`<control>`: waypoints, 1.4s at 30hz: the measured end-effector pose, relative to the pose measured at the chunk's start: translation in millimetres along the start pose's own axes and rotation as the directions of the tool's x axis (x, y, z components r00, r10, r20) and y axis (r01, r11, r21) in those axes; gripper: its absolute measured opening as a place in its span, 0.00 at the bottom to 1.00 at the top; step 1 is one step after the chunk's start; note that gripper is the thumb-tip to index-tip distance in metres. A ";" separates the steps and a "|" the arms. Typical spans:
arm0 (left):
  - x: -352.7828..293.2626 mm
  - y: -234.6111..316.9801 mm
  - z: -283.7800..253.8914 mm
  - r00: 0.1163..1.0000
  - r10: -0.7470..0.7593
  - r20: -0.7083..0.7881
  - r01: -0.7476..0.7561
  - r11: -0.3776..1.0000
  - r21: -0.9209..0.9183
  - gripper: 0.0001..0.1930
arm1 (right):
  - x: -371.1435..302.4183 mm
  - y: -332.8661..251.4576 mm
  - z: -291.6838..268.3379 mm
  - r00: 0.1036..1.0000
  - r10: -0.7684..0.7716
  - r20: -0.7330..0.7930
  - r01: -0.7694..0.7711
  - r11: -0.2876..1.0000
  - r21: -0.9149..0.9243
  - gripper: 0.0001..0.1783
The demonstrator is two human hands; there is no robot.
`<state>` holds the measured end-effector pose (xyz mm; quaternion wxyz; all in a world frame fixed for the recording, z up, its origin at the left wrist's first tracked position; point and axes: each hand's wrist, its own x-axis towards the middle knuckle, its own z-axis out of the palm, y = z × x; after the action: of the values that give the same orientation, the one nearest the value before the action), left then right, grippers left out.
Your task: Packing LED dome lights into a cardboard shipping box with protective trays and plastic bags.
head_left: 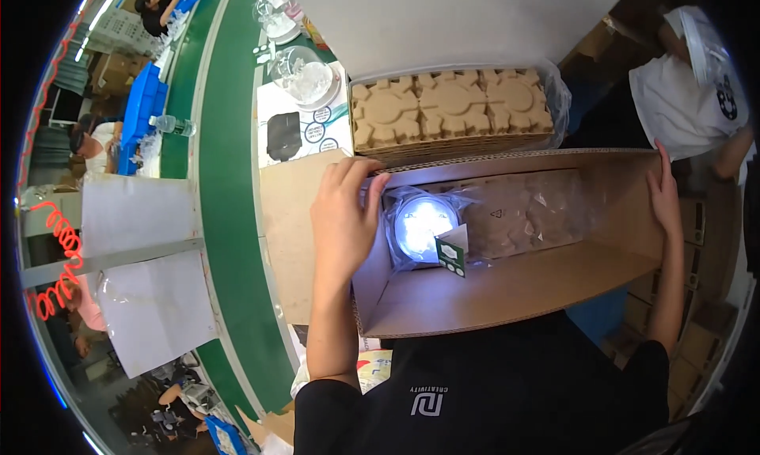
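An open cardboard box [507,297] is tilted in front of me, held by both ends. My left hand [346,210] wraps over its far left corner, the thumb along the rim. Against the right end presses my right hand [665,192], some fingers over the edge. Inside the box, at the left, a round lamp [421,224] glows bright white in a clear plastic bag. A green and white tag [451,257] hangs by the lamp. Along the far inner side, a moulded pulp tray [538,218] shows through clear plastic.
Behind the box stands a stack of brown pulp trays [455,107]. Clear round domes on white bases [305,79] stand on the bench to the left. A green conveyor belt [229,154] runs alongside. Another person [685,91] is at the far right.
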<state>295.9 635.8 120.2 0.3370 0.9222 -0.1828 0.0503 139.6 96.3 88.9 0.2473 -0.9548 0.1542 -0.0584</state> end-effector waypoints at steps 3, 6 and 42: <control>2.2 -14.2 -8.1 1.000 -0.014 0.011 0.014 1.000 -0.004 0.08 | 0.0 -19.0 8.7 1.000 0.020 -0.021 -0.023 0.993 -0.119 0.34; 5.1 -20.0 -15.3 0.998 -0.047 0.047 0.052 0.992 -0.112 0.07 | -4.7 -30.1 6.4 0.998 0.062 -0.025 -0.066 0.985 -0.161 0.35; 455.3 -397.2 -59.0 0.994 -0.021 -0.107 0.045 0.973 0.228 0.27 | -77.5 -275.7 116.9 0.858 0.388 -0.337 -0.450 0.884 -0.128 0.20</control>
<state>867.7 815.9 24.3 0.2378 0.9540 -0.1427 0.1137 161.5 403.3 119.5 0.1295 -0.8976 0.4001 -0.1321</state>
